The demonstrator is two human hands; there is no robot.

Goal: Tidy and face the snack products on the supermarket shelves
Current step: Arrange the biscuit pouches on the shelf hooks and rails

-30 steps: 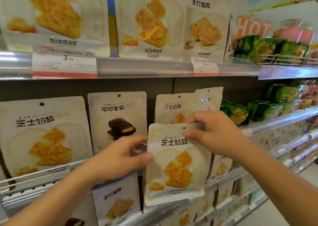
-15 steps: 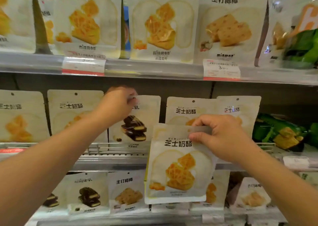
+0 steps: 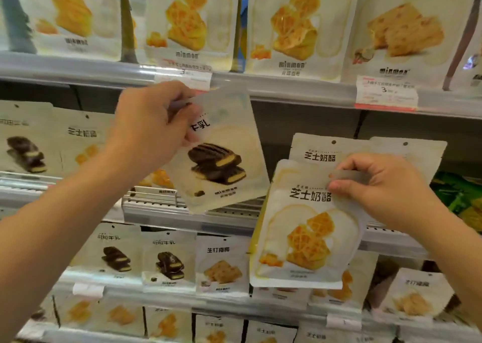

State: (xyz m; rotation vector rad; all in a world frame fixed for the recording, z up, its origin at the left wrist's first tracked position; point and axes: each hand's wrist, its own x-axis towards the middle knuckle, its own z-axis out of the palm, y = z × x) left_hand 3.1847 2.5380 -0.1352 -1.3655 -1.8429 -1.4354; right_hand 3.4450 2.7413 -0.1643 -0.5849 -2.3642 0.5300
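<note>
Head view: two hands work in front of stacked supermarket shelves of pale snack pouches. The left hand [image 3: 148, 126] grips the upper left corner of a chocolate pouch [image 3: 219, 157], fingers curled round its top edge; the pouch hangs tilted, its lower edge over the front rail of the middle shelf [image 3: 187, 212], lifted clear of the row. The right hand [image 3: 378, 188] pinches the top edge of a cheese pouch [image 3: 305, 228] between thumb and curled fingers; this pouch hangs in front of the middle shelf's lip, its bottom edge overlapping the pouches on the shelf below. Just behind it, two more cheese pouches [image 3: 326, 149] stand upright on the middle shelf. Between the two held pouches, a narrow gap shows the dark back of the shelf. A price label [image 3: 386, 94] sits on the upper shelf's front edge, above the right hand. Green packets [image 3: 459, 199] lie at the far right.
</note>
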